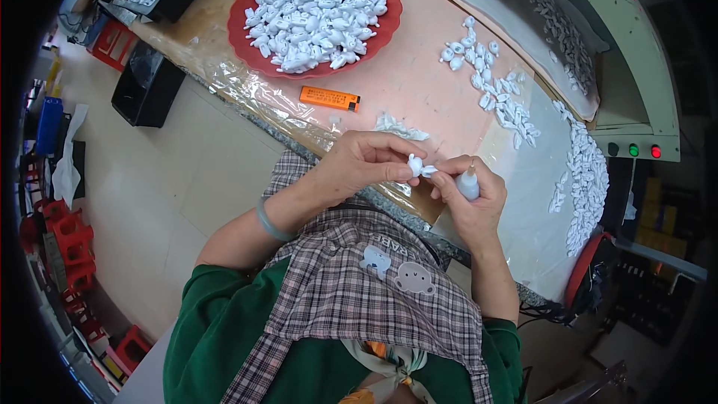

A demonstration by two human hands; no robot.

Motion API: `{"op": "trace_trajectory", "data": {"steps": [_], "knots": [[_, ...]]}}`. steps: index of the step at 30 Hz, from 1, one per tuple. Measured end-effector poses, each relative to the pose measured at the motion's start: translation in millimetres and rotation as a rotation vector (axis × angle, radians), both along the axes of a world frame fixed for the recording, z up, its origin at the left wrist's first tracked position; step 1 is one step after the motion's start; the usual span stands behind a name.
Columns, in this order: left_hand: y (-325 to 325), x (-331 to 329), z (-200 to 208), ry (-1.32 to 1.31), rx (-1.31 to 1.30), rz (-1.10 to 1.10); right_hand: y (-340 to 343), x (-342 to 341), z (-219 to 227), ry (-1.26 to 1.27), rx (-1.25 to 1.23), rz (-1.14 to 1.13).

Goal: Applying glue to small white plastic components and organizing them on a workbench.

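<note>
Between the fingertips of my left hand (351,170) is a small white figurine (415,164) with a rounded head and thin projections. My right hand (479,198) pinches the figurine's narrow right end, so both hands meet at it just above the table's near edge. Tucked in the right hand is also a small pale squeeze bottle (468,185) with a brownish tip pointing away from me. Whether the narrow end is a separate piece, I cannot tell. Crumpled white tissue (401,127) lies just beyond my left fingers.
A red scalloped plate (392,11) heaped with white figurines stands at the far side. Nearer lies an orange rectangular item (329,98). Loose white pieces (486,78) and a long pile (587,179) spread rightward, beside a pale green machine housing (662,97) with lit indicators.
</note>
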State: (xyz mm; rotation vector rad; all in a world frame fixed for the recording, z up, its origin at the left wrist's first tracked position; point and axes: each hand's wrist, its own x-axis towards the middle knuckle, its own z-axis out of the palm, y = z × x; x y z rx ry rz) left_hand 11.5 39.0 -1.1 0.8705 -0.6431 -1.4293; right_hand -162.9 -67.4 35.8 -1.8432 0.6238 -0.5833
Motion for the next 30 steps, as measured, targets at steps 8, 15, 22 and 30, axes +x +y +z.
{"op": "trace_trajectory", "data": {"steps": [8, 15, 22, 30], "knots": [[-4, 4, 0, -0.057, -0.039, -0.05, 2, 1, -15, -0.121, 0.194, 0.033], [15, 10, 2, -0.123, -0.037, -0.01, 21, 11, -12, -0.136, 0.285, -0.009], [29, -4, -4, 0.008, -0.207, 0.041, 38, 5, -24, -0.202, 0.263, -0.029], [59, 5, 6, 0.038, -0.265, 0.205, 58, 25, -1, 0.069, 0.127, 0.035]]}}
